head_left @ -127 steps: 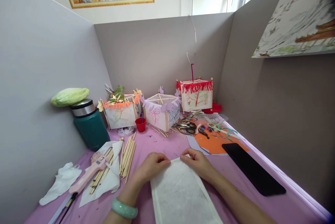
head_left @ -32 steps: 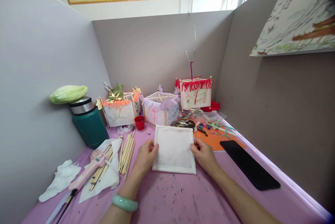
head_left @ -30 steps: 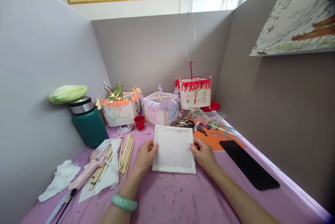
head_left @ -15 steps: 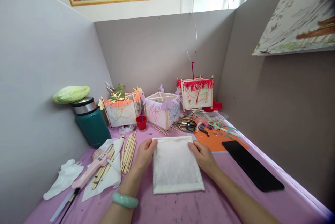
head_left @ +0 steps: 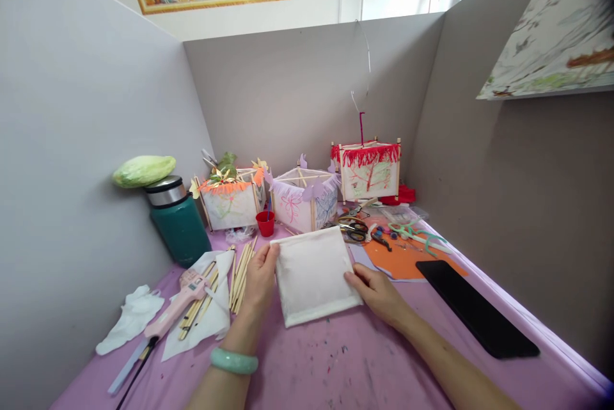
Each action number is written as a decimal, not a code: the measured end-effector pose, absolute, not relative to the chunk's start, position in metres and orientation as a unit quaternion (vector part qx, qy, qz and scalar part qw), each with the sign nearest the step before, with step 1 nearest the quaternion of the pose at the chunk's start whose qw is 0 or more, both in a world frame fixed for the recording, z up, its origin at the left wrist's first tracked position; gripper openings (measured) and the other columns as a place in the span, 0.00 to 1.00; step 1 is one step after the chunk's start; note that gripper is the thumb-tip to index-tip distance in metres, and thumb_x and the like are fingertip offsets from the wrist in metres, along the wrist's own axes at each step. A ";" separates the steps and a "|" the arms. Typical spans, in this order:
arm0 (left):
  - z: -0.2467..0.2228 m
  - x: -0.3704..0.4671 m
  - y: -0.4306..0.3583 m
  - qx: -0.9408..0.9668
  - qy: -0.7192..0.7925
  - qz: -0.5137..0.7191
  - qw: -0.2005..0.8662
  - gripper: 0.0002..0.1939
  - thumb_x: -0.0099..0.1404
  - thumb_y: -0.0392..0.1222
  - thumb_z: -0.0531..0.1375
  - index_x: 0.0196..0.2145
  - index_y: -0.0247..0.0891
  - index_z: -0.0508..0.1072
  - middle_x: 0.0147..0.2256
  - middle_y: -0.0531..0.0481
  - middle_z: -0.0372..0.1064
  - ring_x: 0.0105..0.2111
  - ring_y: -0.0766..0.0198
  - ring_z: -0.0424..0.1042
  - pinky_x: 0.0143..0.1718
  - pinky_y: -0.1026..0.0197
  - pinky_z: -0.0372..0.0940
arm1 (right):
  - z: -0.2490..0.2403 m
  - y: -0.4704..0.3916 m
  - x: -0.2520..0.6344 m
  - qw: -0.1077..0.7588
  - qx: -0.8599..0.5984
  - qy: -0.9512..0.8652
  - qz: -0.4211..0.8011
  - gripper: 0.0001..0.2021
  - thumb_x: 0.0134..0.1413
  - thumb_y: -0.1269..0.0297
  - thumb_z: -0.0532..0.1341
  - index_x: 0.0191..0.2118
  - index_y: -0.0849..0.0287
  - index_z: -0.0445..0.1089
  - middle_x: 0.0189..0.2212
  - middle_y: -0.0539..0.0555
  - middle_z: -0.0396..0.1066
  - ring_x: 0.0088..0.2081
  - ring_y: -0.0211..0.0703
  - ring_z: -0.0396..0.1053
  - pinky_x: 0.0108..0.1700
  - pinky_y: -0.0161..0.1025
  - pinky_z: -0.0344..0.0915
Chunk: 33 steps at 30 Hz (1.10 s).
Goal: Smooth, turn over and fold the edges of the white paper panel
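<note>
A white fabric-covered square frame point(head_left: 316, 279) is held up above the pink-purple tabletop, tilted so its right side sits lower. My left hand point(head_left: 261, 275), with a green bangle on the wrist, pinches its upper left corner. On the right edge, low down, my right hand point(head_left: 377, 288) grips it between thumb and fingers. Beyond it stand a white lantern with purple paper trim point(head_left: 292, 205), another with orange trim point(head_left: 228, 208) and a third with red fringe point(head_left: 369, 180).
Wooden sticks point(head_left: 244, 269) and a pink glue gun point(head_left: 175, 304) on white cloth lie left, near a green bottle point(head_left: 181, 231) topped by a pale green gourd point(head_left: 144, 171). Scissors point(head_left: 354, 228), orange paper point(head_left: 403, 263) and a black phone point(head_left: 474, 307) lie right. Grey partitions point(head_left: 311, 90) enclose the table.
The fabric-covered frame has been raised and turned anticlockwise. My right hand has shifted down along its right edge, while my left hand has moved up slightly with its corner.
</note>
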<state>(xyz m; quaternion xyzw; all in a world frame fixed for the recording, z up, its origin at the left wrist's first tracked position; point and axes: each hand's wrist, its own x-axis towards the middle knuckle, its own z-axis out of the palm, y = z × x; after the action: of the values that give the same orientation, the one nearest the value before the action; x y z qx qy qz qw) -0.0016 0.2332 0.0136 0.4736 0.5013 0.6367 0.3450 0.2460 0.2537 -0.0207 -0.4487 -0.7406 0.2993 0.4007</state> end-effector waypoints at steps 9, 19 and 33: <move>0.027 -0.003 0.222 0.533 0.427 0.591 0.430 0.19 0.50 0.33 0.57 0.39 0.38 0.80 0.42 0.47 0.76 0.50 0.54 0.67 0.52 0.57 0.58 | -0.026 0.269 0.257 0.480 -0.428 -0.722 0.257 0.13 0.52 0.61 0.55 0.37 0.56 0.75 0.41 0.57 0.72 0.45 0.48 0.69 0.47 0.42 0.64; 0.019 -0.002 0.231 0.396 0.509 0.553 0.528 0.18 0.44 0.29 0.59 0.35 0.34 0.79 0.45 0.40 0.75 0.50 0.50 0.69 0.55 0.51 0.57 | -0.030 0.270 0.257 0.458 -0.523 -0.674 0.249 0.18 0.45 0.63 0.50 0.38 0.59 0.74 0.42 0.57 0.74 0.41 0.49 0.72 0.47 0.46 0.66; 0.008 -0.002 0.234 0.362 0.550 0.554 0.510 0.19 0.46 0.34 0.67 0.39 0.31 0.74 0.45 0.35 0.72 0.36 0.57 0.74 0.30 0.62 0.66 | -0.029 0.266 0.253 0.428 -0.553 -0.633 0.333 0.21 0.47 0.53 0.58 0.45 0.59 0.70 0.23 0.49 0.74 0.27 0.46 0.71 0.32 0.40 0.66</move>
<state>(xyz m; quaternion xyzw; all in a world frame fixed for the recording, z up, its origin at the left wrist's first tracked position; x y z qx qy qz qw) -0.0016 0.2336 0.0077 0.3617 0.5498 0.5542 0.5096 0.2526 0.2658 -0.0288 -0.5528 -0.6331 0.3329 0.4276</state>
